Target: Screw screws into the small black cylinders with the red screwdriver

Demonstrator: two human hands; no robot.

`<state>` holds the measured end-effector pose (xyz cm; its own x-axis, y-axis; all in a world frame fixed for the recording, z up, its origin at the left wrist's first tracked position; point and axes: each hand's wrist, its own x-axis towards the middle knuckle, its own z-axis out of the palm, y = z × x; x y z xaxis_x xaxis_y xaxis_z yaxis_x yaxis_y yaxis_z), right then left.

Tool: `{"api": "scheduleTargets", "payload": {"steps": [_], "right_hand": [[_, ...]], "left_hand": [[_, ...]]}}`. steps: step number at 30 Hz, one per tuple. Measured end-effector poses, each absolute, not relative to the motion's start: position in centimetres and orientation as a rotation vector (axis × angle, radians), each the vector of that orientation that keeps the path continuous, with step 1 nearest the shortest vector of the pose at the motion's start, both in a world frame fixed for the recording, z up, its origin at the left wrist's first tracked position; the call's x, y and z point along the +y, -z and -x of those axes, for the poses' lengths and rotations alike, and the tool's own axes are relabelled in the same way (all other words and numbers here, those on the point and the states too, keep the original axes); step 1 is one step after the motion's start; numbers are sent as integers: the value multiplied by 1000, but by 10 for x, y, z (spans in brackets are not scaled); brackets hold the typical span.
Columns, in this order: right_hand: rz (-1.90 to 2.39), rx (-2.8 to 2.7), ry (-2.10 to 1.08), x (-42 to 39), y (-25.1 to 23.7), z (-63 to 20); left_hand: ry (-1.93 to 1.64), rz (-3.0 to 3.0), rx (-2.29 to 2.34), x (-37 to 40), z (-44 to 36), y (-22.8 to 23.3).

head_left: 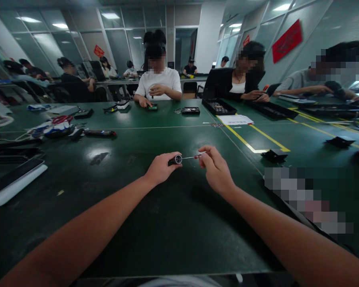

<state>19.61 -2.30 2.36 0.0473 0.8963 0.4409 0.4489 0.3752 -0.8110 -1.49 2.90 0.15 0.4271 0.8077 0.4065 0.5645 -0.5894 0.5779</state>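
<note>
My left hand [160, 168] is closed around a small dark cylindrical part [177, 159] with a pale ring at its round end. That end faces the camera; most of the part's body is hidden by my fingers. My right hand [217, 169] pinches the red handle of a screwdriver [196, 157], whose thin metal shaft points left. The shaft's tip reaches the rim of the round end; whether it goes inside I cannot tell. Both hands are held above the green table [155, 239].
A black-and-white device [18, 181] lies at the left, with cables and tools [100, 133] beyond it. Black trays [218, 107], a paper sheet [235, 119] and black plastic pieces [274, 156] are at the right. Several people work around the table; one person [158, 83] sits opposite.
</note>
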Motion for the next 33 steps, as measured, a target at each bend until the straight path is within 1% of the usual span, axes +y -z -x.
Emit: {"api": "scheduleTargets", "payload": {"steps": [4, 7, 12, 18, 24, 33], "right_hand": [[1302, -1606, -449, -24, -28, -196], [1288, -1608, -458, -23, -27, -196], [1254, -1578, -566, -22, -24, -197], [1306, -1613, -506, -22, -29, -197], [1200, -1582, -611, -23, -24, -196], [1285, -1587, -553, -26, -29, -194]], "left_hand": [[-858, -2369, 1156, 27, 14, -4], [-819, -2387, 1175, 27, 14, -4], [-857, -2391, 1206, 29, 15, -2], [-837, -2428, 1179, 30, 15, -2], [-885, -2407, 1203, 30, 15, -3], [-847, -2439, 1194, 28, 13, -6]]}}
